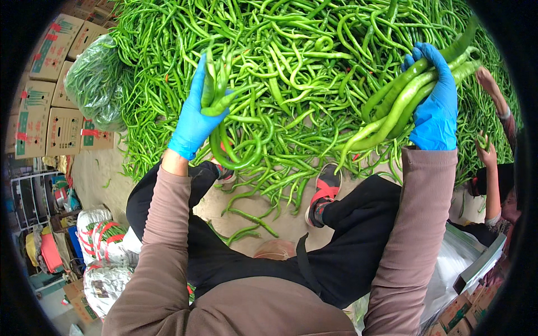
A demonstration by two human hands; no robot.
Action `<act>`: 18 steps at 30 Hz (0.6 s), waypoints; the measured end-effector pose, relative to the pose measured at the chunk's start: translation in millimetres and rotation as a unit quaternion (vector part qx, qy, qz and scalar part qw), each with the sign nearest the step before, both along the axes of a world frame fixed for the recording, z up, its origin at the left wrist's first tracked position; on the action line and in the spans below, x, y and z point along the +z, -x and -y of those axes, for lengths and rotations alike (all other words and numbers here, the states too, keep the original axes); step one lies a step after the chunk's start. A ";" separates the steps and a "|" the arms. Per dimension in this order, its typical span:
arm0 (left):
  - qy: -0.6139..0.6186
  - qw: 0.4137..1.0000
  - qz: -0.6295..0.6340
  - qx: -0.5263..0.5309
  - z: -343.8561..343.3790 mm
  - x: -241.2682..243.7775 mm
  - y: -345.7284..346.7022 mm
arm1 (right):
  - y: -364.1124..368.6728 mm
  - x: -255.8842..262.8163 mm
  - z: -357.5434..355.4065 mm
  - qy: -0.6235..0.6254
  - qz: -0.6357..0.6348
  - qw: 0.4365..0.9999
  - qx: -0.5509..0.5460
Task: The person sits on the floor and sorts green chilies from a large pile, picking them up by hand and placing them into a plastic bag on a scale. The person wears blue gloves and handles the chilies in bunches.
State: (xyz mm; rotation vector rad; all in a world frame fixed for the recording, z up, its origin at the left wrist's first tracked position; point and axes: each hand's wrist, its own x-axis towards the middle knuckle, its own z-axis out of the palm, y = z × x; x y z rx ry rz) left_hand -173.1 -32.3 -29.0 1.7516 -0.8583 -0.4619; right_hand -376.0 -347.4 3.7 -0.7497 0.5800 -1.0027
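Note:
A large heap of long green chili peppers (290,75) spreads over the floor before me. My left hand (195,119), in a blue glove, grips a few peppers (216,92) at the heap's left side; a curled one hangs below the palm. Farther right, my right hand (437,92), also gloved in blue, is closed around a bundle of several long peppers (403,96). Their ends stick out on both sides of that hand. Both hands are held above the heap, well apart from each other.
Printed cardboard boxes (63,130) are stacked at left, beside a clear plastic bag of peppers (94,84). Silvery wrapped bundles (107,281) lie lower left. Loose peppers (252,222) lie between my shoes. At right, another person's hands (486,153) hold peppers near a metal-edged frame (479,264).

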 end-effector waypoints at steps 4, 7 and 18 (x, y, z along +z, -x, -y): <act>-0.111 0.985 -0.122 0.054 -37.0 -51.9 -9.7 | -8.5 4.4 -9.7 -0.010 -0.022 0.999 0.023; -0.094 0.970 -0.205 0.093 -52.9 -76.8 6.9 | -8.8 3.1 -11.4 -0.004 -0.027 1.000 0.014; 0.152 0.964 -0.083 0.202 -75.3 10.8 -4.3 | -24.0 -0.6 -16.4 0.004 -0.061 0.998 0.029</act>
